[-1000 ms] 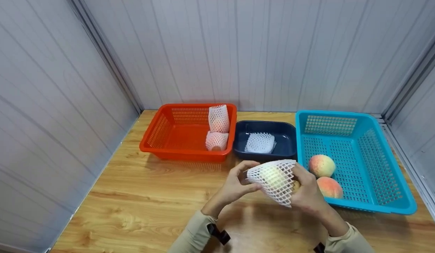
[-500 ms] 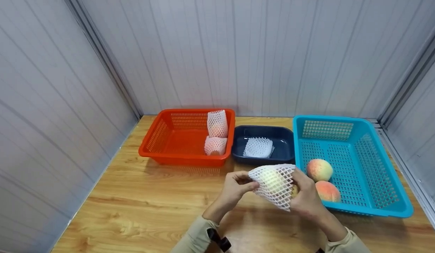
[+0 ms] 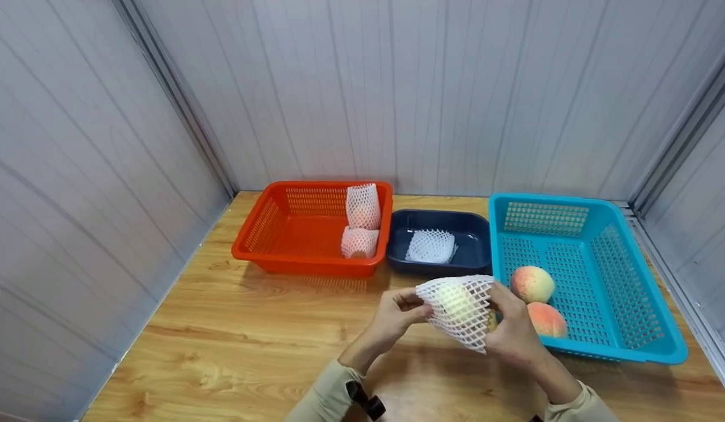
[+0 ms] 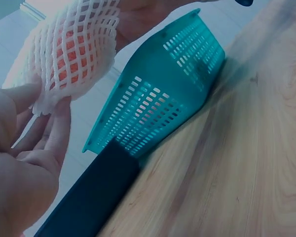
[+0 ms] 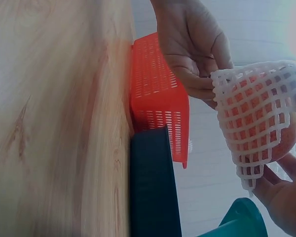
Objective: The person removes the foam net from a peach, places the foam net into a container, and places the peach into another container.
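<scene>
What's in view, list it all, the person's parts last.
red basket: one, orange-red, left
navy tray: one, dark blue, middle
turquoise basket: one, teal, right
wrapped peaches: two, pinkish, red basket
bare peaches: two, red-yellow, turquoise basket
loose nets: count unclear, white, navy tray
held net: one, white, between the hands
held peach: one, red-yellow, partly inside held net
table: one, brown, beneath
walls: three, pale grey, left, back, right
left hand: one, pinching held net
right hand: one, gripping held peach
sleeves: two, beige, forearms
wristbands: two, black, wrists
</scene>
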### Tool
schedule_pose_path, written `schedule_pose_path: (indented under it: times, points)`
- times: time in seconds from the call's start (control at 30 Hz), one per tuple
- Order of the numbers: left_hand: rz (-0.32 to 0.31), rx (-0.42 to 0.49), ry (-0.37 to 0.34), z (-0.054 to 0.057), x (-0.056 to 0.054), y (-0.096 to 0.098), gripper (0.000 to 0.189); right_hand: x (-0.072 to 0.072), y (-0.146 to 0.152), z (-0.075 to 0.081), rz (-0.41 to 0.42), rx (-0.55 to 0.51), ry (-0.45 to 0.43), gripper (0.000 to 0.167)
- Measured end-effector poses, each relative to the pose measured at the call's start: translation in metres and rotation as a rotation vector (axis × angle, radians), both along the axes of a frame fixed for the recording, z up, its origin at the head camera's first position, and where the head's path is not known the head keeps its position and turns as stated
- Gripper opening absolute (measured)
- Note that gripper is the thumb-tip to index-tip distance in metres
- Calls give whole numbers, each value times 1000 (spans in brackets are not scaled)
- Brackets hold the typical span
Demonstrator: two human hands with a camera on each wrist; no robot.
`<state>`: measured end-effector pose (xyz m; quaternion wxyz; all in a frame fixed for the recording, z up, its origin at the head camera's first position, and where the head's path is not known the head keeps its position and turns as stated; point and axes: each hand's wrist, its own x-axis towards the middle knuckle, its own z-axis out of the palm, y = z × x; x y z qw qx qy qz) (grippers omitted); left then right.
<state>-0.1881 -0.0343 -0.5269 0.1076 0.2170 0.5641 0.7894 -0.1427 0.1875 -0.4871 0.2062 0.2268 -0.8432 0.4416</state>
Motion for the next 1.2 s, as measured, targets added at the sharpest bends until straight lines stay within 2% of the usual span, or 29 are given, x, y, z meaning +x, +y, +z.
schedule_pose_path:
  times: [0.2, 0.27, 0.33, 0.47, 0.57, 0.77, 0.93, 1.03, 1.2]
  points:
    - [83, -42, 54, 1, 1, 0, 22, 2, -2, 0, -6, -11, -13, 71]
    - [92, -55, 62, 3, 1, 0, 22, 2, -1, 1, -7, -10, -15, 72]
    - [81, -51, 64, 4, 1, 1, 25, 1, 0, 1, -4, -10, -19, 72]
    - [-6, 18, 39, 3, 2, 0, 37, 0, 2, 1, 3, -17, -17, 75]
    - [-32, 38, 20, 2, 2, -1, 40, 0, 2, 0, 19, -33, -10, 76]
    - [48, -4, -1, 1, 0, 1, 30, 3, -1, 1, 29, -54, -5, 75]
    - [126, -52, 31, 4, -1, 2, 26, 14, -8, 21, 20, -66, 7, 70]
    - [158, -75, 55, 4, 0, 2, 21, 18, -9, 27, 39, -76, 37, 68]
    - [184, -96, 83, 4, 2, -2, 19, 10, -1, 7, 65, -96, 26, 71]
